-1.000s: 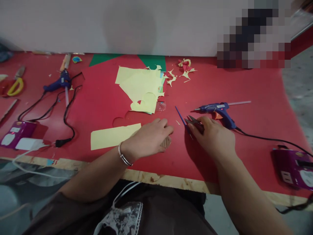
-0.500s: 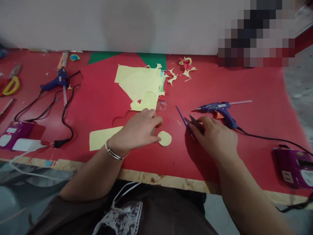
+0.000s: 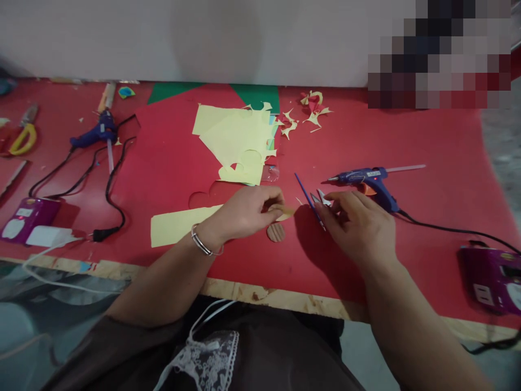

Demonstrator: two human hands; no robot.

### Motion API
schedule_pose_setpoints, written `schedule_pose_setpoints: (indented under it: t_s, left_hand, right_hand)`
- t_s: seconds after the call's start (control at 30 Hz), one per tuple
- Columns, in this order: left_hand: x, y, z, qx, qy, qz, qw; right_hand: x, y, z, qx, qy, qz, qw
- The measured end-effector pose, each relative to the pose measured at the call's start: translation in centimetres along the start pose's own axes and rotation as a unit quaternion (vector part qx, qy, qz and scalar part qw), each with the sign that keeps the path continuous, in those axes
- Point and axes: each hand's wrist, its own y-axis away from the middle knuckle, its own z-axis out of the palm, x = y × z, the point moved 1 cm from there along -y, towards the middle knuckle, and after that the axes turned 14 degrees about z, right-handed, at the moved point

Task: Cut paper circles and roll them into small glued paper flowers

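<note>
Between the fingertips of my left hand [image 3: 254, 212] is a yellow paper circle [image 3: 286, 212], lifted and tilted on edge. Just below it, a round piece of brown corrugated cardboard [image 3: 275, 232] lies on the red surface. My right hand [image 3: 360, 228] is closed around scissors [image 3: 323, 196]; their blades stand slightly apart and point away from me, while the handles are hidden in my fingers. Beside the blades lies a thin blue stick [image 3: 303, 187], partly under my right fingers. A strip of yellow paper [image 3: 171, 228] extends beneath my left wrist.
Cut yellow sheets [image 3: 234, 133] and paper scraps [image 3: 288, 125] lie farther back. A blue glue gun [image 3: 362, 176] rests at the right, another glue gun [image 3: 100, 130] at the left. Purple power boxes [image 3: 35, 214] and cords flank both sides. Yellow-handled scissors [image 3: 25, 136] lie far left.
My left hand has picked up the yellow circle and moved it slightly right and up, exposing the cardboard disc beneath. My right hand stays in nearly the same place with the scissors.
</note>
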Motion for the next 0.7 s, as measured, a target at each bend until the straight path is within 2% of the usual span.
schedule_pose_setpoints:
  t_s: [0.07, 0.17, 0.3, 0.47, 0.6, 0.7]
  left_hand:
    - [0.0, -0.1, 0.0, 0.041, 0.124, -0.015, 0.991]
    - [-0.3, -0.4, 0.2, 0.075, 0.283, -0.032, 0.956]
    - [-0.8, -0.4, 0.4, 0.081, 0.391, -0.048, 0.916]
    - [-0.8, -0.2, 0.6, 0.064, 0.430, -0.069, 0.898]
    - [-0.4, -0.3, 0.8, 0.043, 0.418, -0.072, 0.904]
    - [-0.6, -0.5, 1.1, 0.067, 0.385, -0.056, 0.919]
  right_hand:
    - [-0.5, 0.2, 0.0, 0.005, -0.038, -0.080, 0.996]
    - [-1.4, 0.6, 0.0, 0.029, -0.072, -0.199, 0.977]
    - [-1.9, 0.9, -0.1, 0.044, -0.079, -0.266, 0.960]
    - [-1.6, 0.9, -0.1, 0.063, -0.080, -0.280, 0.955]
    - [-1.6, 1.0, -0.1, 0.067, -0.077, -0.317, 0.943]
    - [-1.8, 0.9, -0.1, 0.058, -0.081, -0.320, 0.942]
